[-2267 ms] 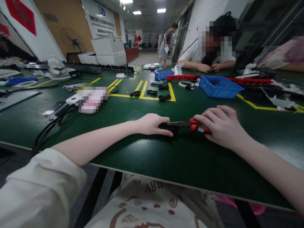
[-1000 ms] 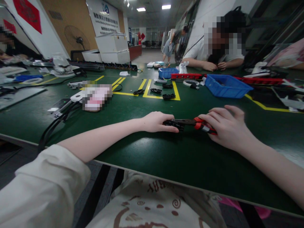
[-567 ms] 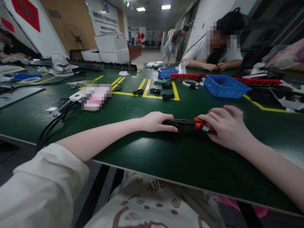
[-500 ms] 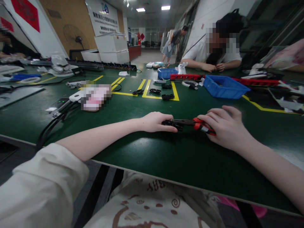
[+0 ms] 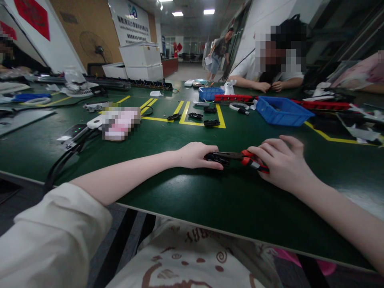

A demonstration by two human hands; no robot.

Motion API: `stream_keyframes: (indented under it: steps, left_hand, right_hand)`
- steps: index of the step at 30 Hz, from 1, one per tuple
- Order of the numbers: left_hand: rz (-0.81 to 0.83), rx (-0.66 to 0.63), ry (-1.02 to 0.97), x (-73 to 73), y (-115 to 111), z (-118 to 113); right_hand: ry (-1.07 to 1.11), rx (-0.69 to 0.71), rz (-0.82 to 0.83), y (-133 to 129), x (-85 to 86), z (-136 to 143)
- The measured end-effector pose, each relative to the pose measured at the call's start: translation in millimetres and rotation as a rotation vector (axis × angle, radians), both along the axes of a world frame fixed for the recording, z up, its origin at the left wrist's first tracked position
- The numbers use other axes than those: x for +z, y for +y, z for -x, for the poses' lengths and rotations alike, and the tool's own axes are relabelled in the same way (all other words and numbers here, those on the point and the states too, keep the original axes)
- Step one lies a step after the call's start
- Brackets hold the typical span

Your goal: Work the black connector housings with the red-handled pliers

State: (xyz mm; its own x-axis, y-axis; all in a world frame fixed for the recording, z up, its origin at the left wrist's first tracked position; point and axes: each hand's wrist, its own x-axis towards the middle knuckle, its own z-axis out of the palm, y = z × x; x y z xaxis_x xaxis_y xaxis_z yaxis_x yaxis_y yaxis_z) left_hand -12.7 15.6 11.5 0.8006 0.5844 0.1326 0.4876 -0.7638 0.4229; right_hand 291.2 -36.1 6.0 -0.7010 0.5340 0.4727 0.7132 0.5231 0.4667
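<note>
My left hand [image 5: 196, 155] is closed round a small black part [image 5: 221, 160], whose exact kind I cannot make out. In my right hand [image 5: 280, 162] is a pair of pliers [image 5: 246, 158] with red and black handles. The long narrow jaws of the pliers reach left and lie over the top of the black part, close to my left thumb and fingers. Both hands are low over the green table [image 5: 192, 200]. Beyond them, similar black parts [image 5: 211, 123] lie inside and beside a yellow-taped rectangle.
A blue bin [image 5: 283, 112] stands back right, with a smaller blue bin [image 5: 210, 94] behind. Red strips [image 5: 237, 97] run along the back. To the left lie a pink phone-like object [image 5: 121, 124] and black cables [image 5: 64, 160]. A person [image 5: 270, 60] sits across the table.
My right hand and the pliers have shifted slightly left, the jaws further over the black part. My left hand stays nearly in place. A person in the background has straightened up.
</note>
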Motion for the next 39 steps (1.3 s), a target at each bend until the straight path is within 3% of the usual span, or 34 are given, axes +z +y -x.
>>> stream_keyframes:
  steps: [13,24,39]
  left_hand:
    - [-0.045,-0.009,0.024,-0.1,-1.3,-0.5]
    - [0.009,-0.016,-0.021,1.1,-2.4,1.4]
    - [0.016,-0.041,-0.037,1.7,-2.8,2.9]
  right_hand:
    - [-0.014,0.069,-0.012,3.1,5.2,2.5]
    - [0.003,-0.006,-0.054,1.1,5.9,0.1]
    - [0.084,-0.072,0.131,-2.7,9.2,-0.7]
